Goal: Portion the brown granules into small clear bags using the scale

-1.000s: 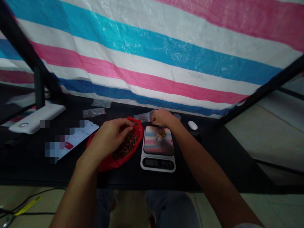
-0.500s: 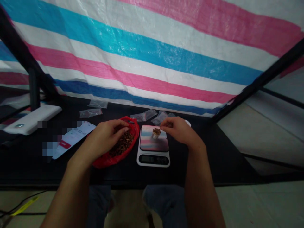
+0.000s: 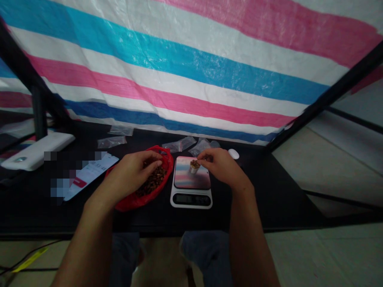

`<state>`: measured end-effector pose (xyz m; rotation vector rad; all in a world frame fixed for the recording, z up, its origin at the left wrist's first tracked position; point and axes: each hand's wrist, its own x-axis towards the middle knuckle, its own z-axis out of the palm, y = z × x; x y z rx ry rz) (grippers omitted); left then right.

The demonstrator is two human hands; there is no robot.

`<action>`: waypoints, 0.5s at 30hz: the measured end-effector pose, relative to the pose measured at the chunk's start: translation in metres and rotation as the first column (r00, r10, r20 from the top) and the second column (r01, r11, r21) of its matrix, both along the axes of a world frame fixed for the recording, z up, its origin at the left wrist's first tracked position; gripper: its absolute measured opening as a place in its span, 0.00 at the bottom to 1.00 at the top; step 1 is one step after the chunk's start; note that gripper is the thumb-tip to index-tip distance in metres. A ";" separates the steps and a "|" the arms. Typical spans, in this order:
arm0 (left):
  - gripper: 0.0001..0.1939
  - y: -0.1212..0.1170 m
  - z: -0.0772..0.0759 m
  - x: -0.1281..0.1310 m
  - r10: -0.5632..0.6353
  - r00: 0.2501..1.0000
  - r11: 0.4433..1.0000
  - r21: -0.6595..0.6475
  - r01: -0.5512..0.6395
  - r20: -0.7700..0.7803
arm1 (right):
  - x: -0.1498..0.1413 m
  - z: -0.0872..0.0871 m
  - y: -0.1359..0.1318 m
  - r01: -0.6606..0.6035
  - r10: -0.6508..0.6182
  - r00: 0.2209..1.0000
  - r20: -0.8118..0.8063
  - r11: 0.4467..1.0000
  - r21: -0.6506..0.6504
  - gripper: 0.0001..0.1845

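Observation:
My left hand [image 3: 137, 169] hovers over the left side of a red plastic bag [image 3: 163, 186], thumb and fingers slightly apart. Small brown bean-like pieces [image 3: 153, 183] fill the bag. To its right, a white kitchen scale [image 3: 191, 201] with a reflective plate carries a small cup [image 3: 194, 170], heaped with similar brown pieces. My right hand [image 3: 221, 163] comes in from the right, thumb and forefinger pinched at the top of the heap. What lies between those fingertips is too small to make out. The scale's display is too dim to read.
Clear plastic bags [image 3: 179, 144] lie along the back of the black table [image 3: 254, 199]. A white oval object [image 3: 233, 154] sits behind my right hand. On the left are a phone [image 3: 91, 171] with a lit screen and a white device [image 3: 38, 151]. Striped sheeting [image 3: 179, 71] hangs behind.
The view has shifted slightly. My right hand's fingertips have moved in a little closer to the cup's heap. My left hand stays over the red bag.

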<state>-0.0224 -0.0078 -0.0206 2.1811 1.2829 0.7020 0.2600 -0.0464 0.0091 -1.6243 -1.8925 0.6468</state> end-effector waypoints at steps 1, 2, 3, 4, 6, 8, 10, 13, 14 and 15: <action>0.20 0.000 0.000 0.000 -0.003 1.000 1.000 -0.002 0.003 -0.001 | 0.000 0.000 0.000 -0.011 0.011 1.000 0.005 1.000 0.007 0.08; 0.20 0.000 -0.001 0.000 -0.005 1.000 1.000 -0.004 0.005 -0.003 | -0.001 0.000 0.000 -0.021 0.021 1.000 0.008 1.000 0.013 0.08; 0.20 0.000 -0.001 0.001 -0.008 1.000 1.000 -0.005 0.008 -0.005 | -0.001 0.000 0.001 -0.027 0.027 1.000 0.011 0.999 0.018 0.09; 0.20 0.000 -0.001 0.001 -0.010 1.000 1.000 -0.006 0.010 -0.008 | -0.001 0.000 0.001 -0.029 0.029 0.999 0.017 0.999 0.022 0.09; 0.20 0.000 -0.002 0.002 -0.014 1.000 1.000 -0.013 0.014 -0.007 | -0.002 0.000 0.002 -0.032 0.031 0.999 0.025 0.999 0.025 0.10; 0.20 -0.001 -0.002 0.002 -0.016 1.000 1.000 -0.021 0.016 -0.006 | -0.002 0.000 0.002 -0.042 0.041 0.999 0.028 0.999 0.029 0.10; 0.20 -0.002 -0.002 0.003 -0.018 1.000 0.999 -0.027 0.018 -0.008 | -0.003 0.000 0.002 -0.051 0.050 0.998 0.027 0.998 0.029 0.11; 0.20 -0.002 -0.002 0.002 -0.028 1.000 0.999 -0.029 0.028 -0.005 | -0.003 0.000 0.002 -0.045 0.045 0.998 0.035 0.999 0.026 0.11; 0.20 -0.002 -0.002 0.002 -0.033 0.999 0.999 -0.030 0.033 -0.004 | -0.003 0.000 0.002 -0.044 0.042 0.998 0.037 0.999 0.027 0.11; 0.19 -0.001 -0.003 0.002 -0.035 0.999 0.999 -0.031 0.035 -0.004 | -0.002 0.000 0.002 -0.043 0.041 0.998 0.038 0.999 0.030 0.11</action>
